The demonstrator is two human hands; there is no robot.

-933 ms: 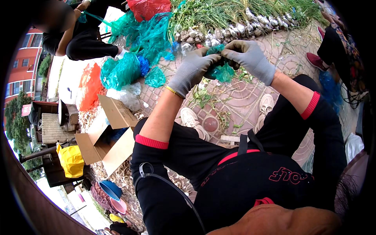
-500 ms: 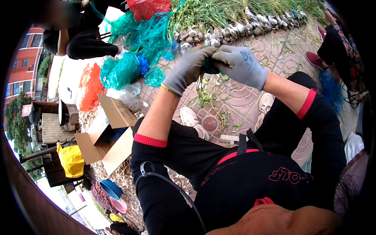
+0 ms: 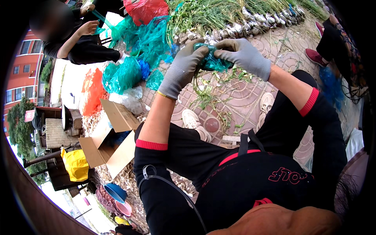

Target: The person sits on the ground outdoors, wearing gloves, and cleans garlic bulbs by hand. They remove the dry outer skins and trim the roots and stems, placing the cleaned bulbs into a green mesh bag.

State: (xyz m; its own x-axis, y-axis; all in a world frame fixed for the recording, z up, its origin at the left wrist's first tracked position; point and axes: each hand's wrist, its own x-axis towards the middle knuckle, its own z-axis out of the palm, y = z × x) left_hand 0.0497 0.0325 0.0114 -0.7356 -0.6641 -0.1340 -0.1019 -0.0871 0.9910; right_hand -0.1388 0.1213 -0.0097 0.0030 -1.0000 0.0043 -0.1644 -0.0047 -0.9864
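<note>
Both gloved hands have drawn together since the earlier frames, where the green wad showed spread between them; now the teal plastic bag (image 3: pixel 212 60) sits bunched into a tight bundle, held in the air above the patterned paving (image 3: pixel 250 102) rather than resting on it. It lies squarely between the two grips, its longer side running roughly from one hand to the other, across the view. The left hand (image 3: pixel 184 66) closes on its left end, fingers curled around the plastic, while the right hand (image 3: pixel 243 55) pinches the right end from above, fingertips clamped onto the bag. Neither hand is clearly nearer; each has an end, and they nearly touch over the middle. A few green stalks (image 3: pixel 203 88) hang below the bundle, whether out of it or behind it I cannot tell. Just beyond the hands, toward the far edge of the paving, runs a row of garlic bulbs (image 3: pixel 254 21) with their green tops heaped behind. To the left lie more loose teal bags (image 3: pixel 125 74), and nearer that edge an open cardboard box (image 3: pixel 113 137)
</note>
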